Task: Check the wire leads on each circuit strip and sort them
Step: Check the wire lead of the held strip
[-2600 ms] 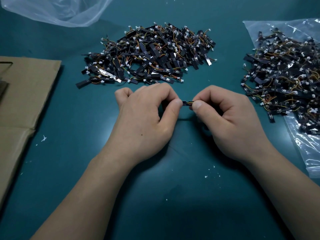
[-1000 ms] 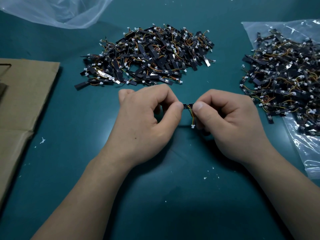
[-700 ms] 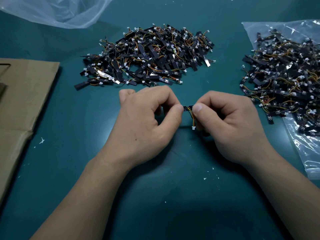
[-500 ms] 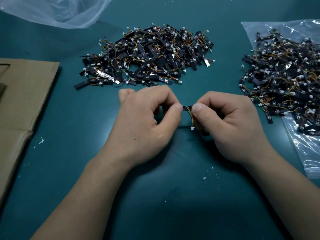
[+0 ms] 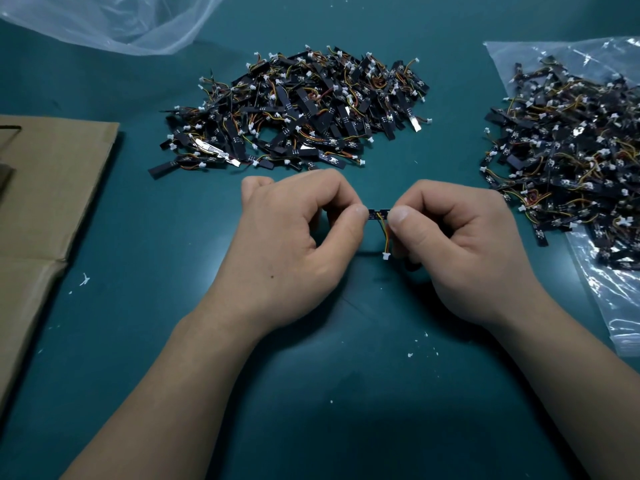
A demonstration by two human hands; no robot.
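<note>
The left hand (image 5: 294, 237) and the right hand (image 5: 460, 244) each pinched one end of a single circuit strip (image 5: 378, 214), held just above the middle of the green table (image 5: 173, 306). Its wire leads (image 5: 385, 233) hung down to a white connector (image 5: 386, 256). To check well, I think the grip should stay at the strip ends, so the solder joints remain visible. One pile (image 5: 294, 112) lay toward the far edge, another pile (image 5: 568, 147) on a plastic bag (image 5: 616, 306) at the right edge.

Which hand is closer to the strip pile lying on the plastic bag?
Right. The right hand sits just beside the bagged pile; the left hand is farther off, across the held strip.
</note>
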